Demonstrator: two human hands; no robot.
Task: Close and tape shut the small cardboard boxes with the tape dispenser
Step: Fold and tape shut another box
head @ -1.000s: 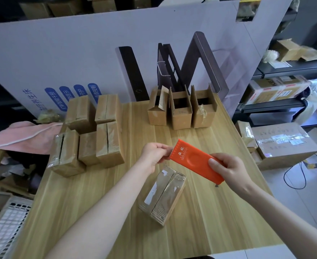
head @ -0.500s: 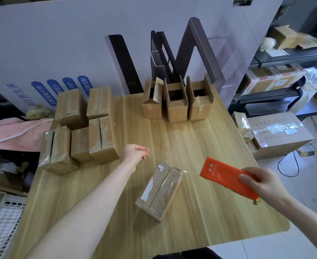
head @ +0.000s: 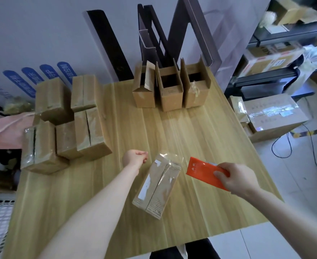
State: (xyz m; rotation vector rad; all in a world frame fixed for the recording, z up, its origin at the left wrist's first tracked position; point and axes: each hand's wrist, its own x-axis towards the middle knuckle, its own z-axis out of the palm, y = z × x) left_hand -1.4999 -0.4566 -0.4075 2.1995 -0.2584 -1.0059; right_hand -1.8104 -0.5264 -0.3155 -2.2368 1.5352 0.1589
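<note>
Step in hand: sealing one box. The closed box (head: 155, 186) lies flat on the bench (head: 200, 137), near the middle of its near edge, with its long seam facing up. Glossy tape appears to run along that seam. A loop of clear tape (head: 170, 157) stands up at the box's far end, on the side toward the tape dispenser (head: 200, 172).

Your right hand (head: 232, 178) grips the flat orange tape dispenser by its near end, thumb on top, just right of the box and above the bench. Your left hand (head: 134, 157) is curled into a fist just beside the box's far left corner, and nothing shows in it.

Next move, as a judgement: sever the tape at the dispenser, press the loose loop flat over the far end, then set the box with the taped boxes (head: 66, 124) at the left edge. Three open boxes (head: 170, 90) wait at the far edge, flaps up.

Writing: the dispenser carries a small white mark and characters, too small to read. The box bears a white strip with no legible text. Blue labels (head: 47, 73) on the white board behind hold Chinese characters, blurred.
</note>
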